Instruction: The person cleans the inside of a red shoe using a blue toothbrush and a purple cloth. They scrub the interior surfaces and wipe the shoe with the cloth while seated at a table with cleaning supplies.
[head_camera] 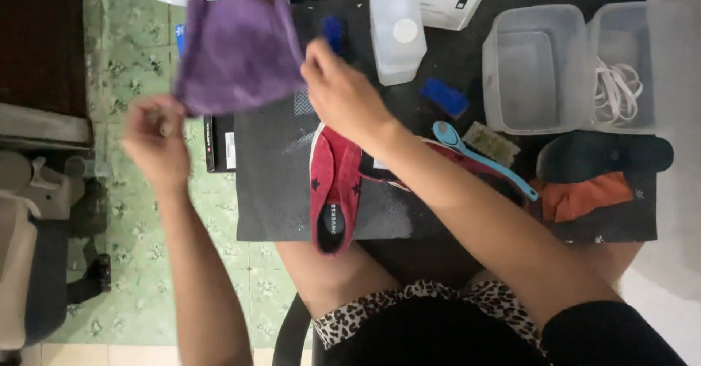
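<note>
Head view shows me a soft purple cloth (237, 52) stretched out in the air above the far left edge of the dark textured mat (274, 176), held flat between both hands. My left hand (157, 143) pinches the lower left corner, fingers closed on the fabric, though motion blur hides the exact grip. My right hand (343, 96) pinches the right edge, thumb and fingers closed on it. Held apart like this, the cloth hangs spread and open, I judge to unfold it.

Just below the right hand a red canvas sneaker (334, 191) lies on the mat with its opening facing up and its heel toward my lap. Beside it rest a light blue long-handled brush (478, 158), a small bristle brush (491, 143) and a blue block (444, 97). Farther out stand a translucent plastic bottle (396, 26), two clear plastic tubs (540, 66), one holding white laces (619, 88), plus a dark insole (602, 155) and an orange cloth (584, 194).

All this sits on a dark surface (460, 66); green patterned floor tiles (124, 59) show to the left.
</note>
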